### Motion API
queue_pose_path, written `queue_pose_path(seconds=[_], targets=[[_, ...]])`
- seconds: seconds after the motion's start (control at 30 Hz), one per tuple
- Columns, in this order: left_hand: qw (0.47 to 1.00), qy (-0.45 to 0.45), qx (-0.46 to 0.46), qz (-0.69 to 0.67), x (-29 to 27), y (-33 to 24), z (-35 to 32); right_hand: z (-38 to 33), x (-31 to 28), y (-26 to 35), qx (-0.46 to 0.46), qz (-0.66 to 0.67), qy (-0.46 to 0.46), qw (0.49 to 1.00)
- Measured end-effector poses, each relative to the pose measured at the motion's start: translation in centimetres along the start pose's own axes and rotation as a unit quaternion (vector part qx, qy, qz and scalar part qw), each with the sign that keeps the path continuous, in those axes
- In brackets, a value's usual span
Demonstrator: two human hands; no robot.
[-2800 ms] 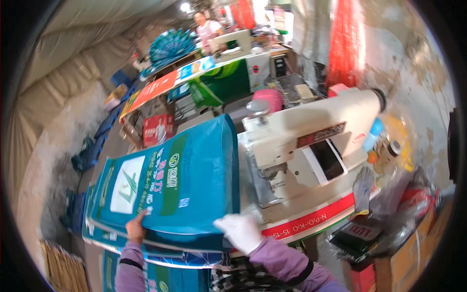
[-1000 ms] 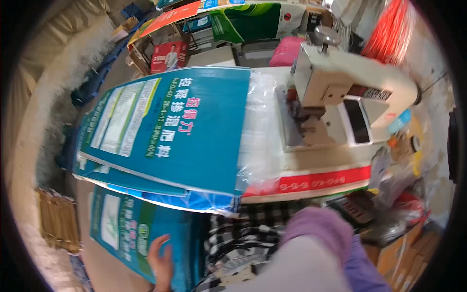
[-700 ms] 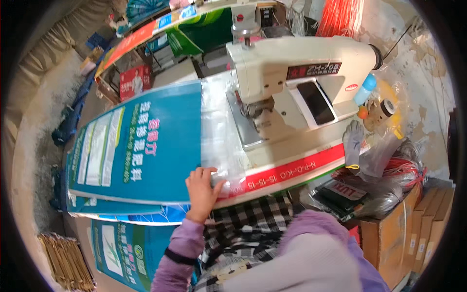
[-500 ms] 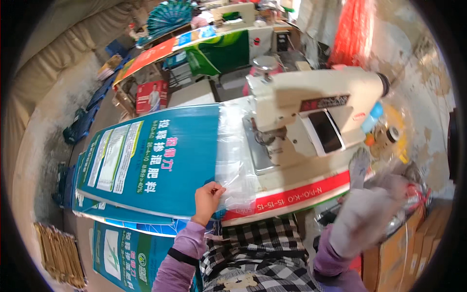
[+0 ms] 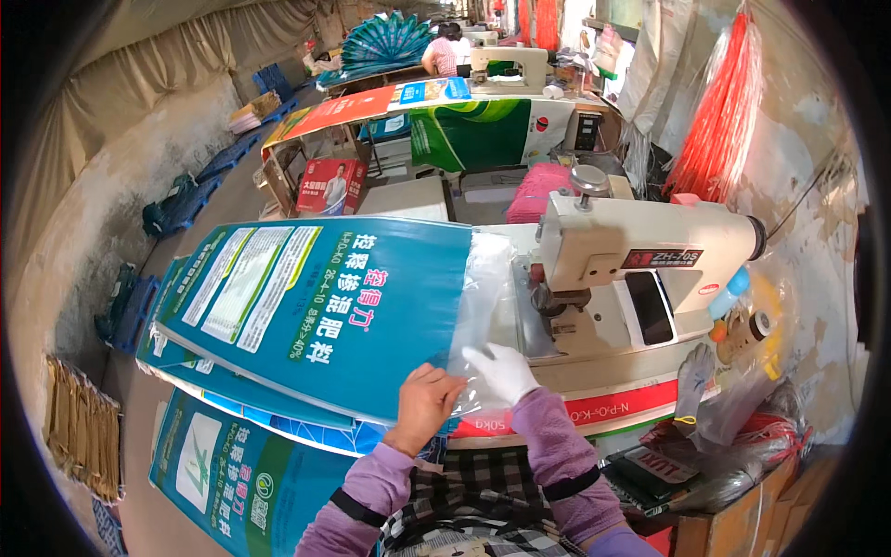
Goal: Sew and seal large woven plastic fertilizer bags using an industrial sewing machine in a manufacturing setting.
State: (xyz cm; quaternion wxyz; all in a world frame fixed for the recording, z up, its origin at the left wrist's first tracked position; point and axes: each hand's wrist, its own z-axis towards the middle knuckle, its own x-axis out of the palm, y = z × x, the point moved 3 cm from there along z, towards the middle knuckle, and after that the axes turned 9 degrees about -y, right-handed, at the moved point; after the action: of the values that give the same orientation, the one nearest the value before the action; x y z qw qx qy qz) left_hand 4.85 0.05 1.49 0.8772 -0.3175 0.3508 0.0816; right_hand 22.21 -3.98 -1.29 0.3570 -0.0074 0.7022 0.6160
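A stack of flat teal printed sacks [image 5: 408,288] lies on the table to my left. From the top sack's right end sticks out a clear plastic liner [image 5: 487,269], running toward the white sewing machine [image 5: 594,237]. My bare left hand [image 5: 427,404] is closed in a pinch on the near corner of the sack, where the liner comes out. Right beside it, my right hand [image 5: 501,373] in a white glove has its fingertips on the liner's near edge. The gloved thumb and fingers look pinched together on the film.
A phone-like dark screen [image 5: 650,306] leans on the machine base. Thread cones [image 5: 747,330] and a grey glove [image 5: 691,376] sit at the right. More teal sacks [image 5: 232,473] lie lower left. Red strands [image 5: 719,111] hang on the wall. A person [image 5: 445,51] sits far back.
My right hand has come in from the lower right to the liner beside my left hand. The left hand stays at the sack's corner. The view has shifted, showing more of the room.
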Motion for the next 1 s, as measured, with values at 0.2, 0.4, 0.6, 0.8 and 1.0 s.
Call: queue_pose_path(seconds=[0.2,0.4,0.6,0.8,1.0], targets=[[0.997,-0.014,-0.028,-0.073,3.6,2.4,0.8,-3.6,1.3,-5.2,0.052,-0.068,-0.066,0.994],[0.99,0.035,-0.081,-0.106,5.5,4.7,1.4,-5.6,-0.2,-7.0,0.133,0.012,-0.093,0.987],[0.991,0.007,0.106,-0.082,-0.3,1.5,0.2,-3.5,-2.3,-4.6,0.147,0.3,-0.102,0.937],[0.978,0.071,0.193,-0.041,-3.3,-1.8,-3.9,-5.9,1.5,-2.7,0.322,0.313,0.188,0.874],[0.965,0.13,0.211,-0.086,-3.1,-1.8,-4.8,-9.2,2.4,-2.3,0.088,0.385,0.177,0.902]])
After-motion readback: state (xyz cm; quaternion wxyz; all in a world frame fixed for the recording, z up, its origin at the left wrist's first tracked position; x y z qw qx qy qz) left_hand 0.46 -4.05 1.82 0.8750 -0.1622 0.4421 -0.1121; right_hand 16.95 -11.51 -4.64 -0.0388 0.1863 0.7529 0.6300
